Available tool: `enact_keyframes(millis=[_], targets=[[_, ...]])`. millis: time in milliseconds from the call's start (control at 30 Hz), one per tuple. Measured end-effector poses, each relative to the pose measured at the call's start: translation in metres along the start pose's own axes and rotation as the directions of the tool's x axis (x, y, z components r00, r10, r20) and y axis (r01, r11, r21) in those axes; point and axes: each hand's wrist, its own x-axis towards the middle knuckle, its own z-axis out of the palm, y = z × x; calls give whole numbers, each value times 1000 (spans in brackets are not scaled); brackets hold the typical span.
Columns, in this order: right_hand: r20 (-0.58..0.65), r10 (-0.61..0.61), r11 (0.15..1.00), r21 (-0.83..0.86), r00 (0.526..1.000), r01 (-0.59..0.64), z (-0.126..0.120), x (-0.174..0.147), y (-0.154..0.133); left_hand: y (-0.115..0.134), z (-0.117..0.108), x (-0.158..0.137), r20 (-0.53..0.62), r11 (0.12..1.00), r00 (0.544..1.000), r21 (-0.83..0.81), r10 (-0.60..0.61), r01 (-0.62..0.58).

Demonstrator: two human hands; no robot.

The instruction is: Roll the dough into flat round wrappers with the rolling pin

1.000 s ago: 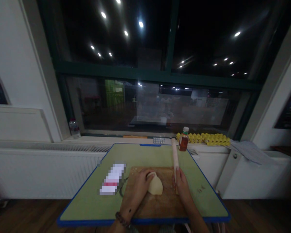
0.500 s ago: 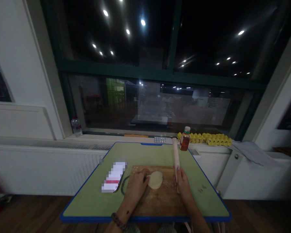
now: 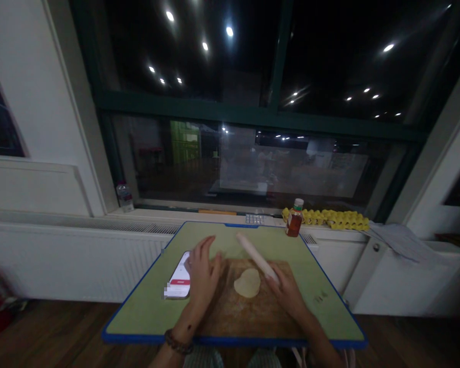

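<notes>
Right fingers (image 3: pixel 274 288) round rolling pin (image 3: pixel 256 255), seemingly dough (image 3: pixel 247 283), board (image 3: pixel 249 318) beneath

a room serving as a kitchen, whether in a home unclear: dough (image 3: pixel 247 283) lies on a wooden cutting board (image 3: pixel 249 319) atop the green-topped table (image 3: pixel 145 312), a wide window (image 3: pixel 230 168) behind the table, a white panel radiator (image 3: pixel 72 266) left of it, wood-look flooring (image 3: pixel 57 327) beneath.

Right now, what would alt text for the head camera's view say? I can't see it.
A right hand holds a pale rolling pin at an angle beside flat, roundish dough on a wooden board. The left hand, open and empty, appears between the dough and a lit phone on a green table before a dark window.
</notes>
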Motion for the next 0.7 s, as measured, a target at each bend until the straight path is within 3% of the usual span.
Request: enact_keyframes(millis=[67,100,167,233,300,500,567,633,700], targets=[[147,-82,973,-205,986,111,-6,1,-3,6,-8,8,-140,999,989,20,41,-38],[201,-101,948,-278,974,156,-9,1,-4,9,-9,12,-133,996,987,41,90,-85],[280,-120,899,-376,953,224,-12,2,-7,16,-3,17,20,972,976,83,219,-220],[329,-114,860,-440,937,259,-14,2,-10,19,10,19,245,935,917,89,314,-344],[347,-100,839,-475,933,266,-14,1,-12,17,29,16,391,920,859,69,330,-386],[314,-114,827,-496,943,265,-15,11,-14,-3,67,2,537,962,830,114,150,-247],[285,-71,760,-606,956,237,-13,24,-11,-5,70,5,624,966,777,140,84,-216],[282,54,652,-737,958,180,-9,39,-6,-4,71,12,717,969,697,174,0,-178],[277,81,615,-770,957,170,-2,51,-2,-3,74,20,787,968,614,195,-59,-158]])
